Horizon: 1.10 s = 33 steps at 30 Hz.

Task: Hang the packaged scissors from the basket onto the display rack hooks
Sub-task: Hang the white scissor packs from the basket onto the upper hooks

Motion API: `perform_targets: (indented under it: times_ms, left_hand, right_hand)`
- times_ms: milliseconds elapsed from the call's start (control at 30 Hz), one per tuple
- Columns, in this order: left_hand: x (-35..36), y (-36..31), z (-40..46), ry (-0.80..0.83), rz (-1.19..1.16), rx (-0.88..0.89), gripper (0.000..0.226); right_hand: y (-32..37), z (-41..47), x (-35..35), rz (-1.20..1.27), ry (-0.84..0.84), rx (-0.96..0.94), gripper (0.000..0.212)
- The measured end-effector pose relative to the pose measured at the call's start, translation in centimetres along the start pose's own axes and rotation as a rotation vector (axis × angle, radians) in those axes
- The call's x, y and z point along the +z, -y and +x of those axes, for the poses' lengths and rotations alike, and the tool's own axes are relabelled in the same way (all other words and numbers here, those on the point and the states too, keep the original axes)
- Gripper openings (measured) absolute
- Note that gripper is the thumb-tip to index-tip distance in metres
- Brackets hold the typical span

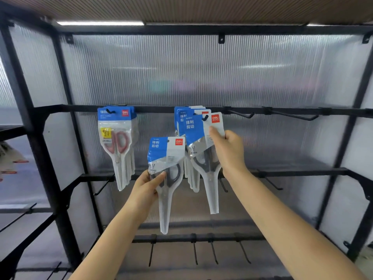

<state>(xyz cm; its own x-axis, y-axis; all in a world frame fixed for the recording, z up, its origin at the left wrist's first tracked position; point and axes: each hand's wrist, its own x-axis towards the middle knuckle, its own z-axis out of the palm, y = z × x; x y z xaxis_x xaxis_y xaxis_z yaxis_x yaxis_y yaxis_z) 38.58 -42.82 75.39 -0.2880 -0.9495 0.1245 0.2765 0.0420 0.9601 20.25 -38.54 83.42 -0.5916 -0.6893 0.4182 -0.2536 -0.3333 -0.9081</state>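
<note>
- Black metal bars are making up the display rack (60,178), and cloudy ribbed plastic sheets (201,73) are sitting behind them
- Two hands are reaching up in front of the rack
- The left hand (148,185) is gripping one pack of scissors (166,168) around its middle, with the thumb lying across the front
- This pack is standing almost straight up, below the top bar (161,108), and it is not touching any hook
- It is showing a blue and white card on top, with dark handles inside clear plastic
- The right hand (227,147) is pinching the white card of another pack (203,138), with the fingers curled behind it
- That pack is tilting a little, and its hole is sitting at the tip of a black hook (205,117) on the top bar
- More packs of the same kind (182,120) are hanging behind it on that hook
- To the left, a bunch of packs with red handles (119,142) is hanging from another hook (110,111)
- Two bare hooks (242,115) are sticking out on the right side of the top bar
- More bare hooks (194,252) are pointing out from the lower bars
- A bright light strip (100,23) is glowing at the top of the rack
</note>
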Motion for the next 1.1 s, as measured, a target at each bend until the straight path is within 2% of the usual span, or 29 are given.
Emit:
perform_targets:
  times_ms: [133,400,633,767,900,1033,1100]
  left_hand:
    - [0.0,0.2,-0.1,-0.025,0.007,0.003,0.017]
    - [-0.8,0.2,-0.1,-0.05,0.035,-0.003,0.027]
    - [-0.3,0.2,-0.2,-0.031,0.085,0.008,0.025]
    - [-0.1,0.4,-0.6,0.019,0.12,0.012,0.025]
    - [-0.4,0.2,-1.5,0.089,0.16,0.045,0.029]
    - [0.5,-0.2,-2.0,0.12,0.222,0.072,0.023]
    - [1.3,-0.1,-2.1,0.125,0.244,0.086,0.022]
  right_hand:
    - [-0.7,1.3,0.4,-0.075,0.015,-0.082,0.037]
    - [-1.9,4.3,1.4,-0.264,0.007,-0.225,0.022]
    - [-2.7,5.4,1.9,-0.314,-0.003,-0.277,0.034]
    - [-2.1,3.8,0.3,-0.315,-0.036,-0.419,0.04]
    - [-1.6,1.5,-2.1,-0.343,0.165,-0.477,0.028]
    - [-0.1,0.3,-3.4,-0.401,0.436,-0.329,0.029]
    - [0.4,0.0,-3.5,-0.404,0.511,-0.268,0.026]
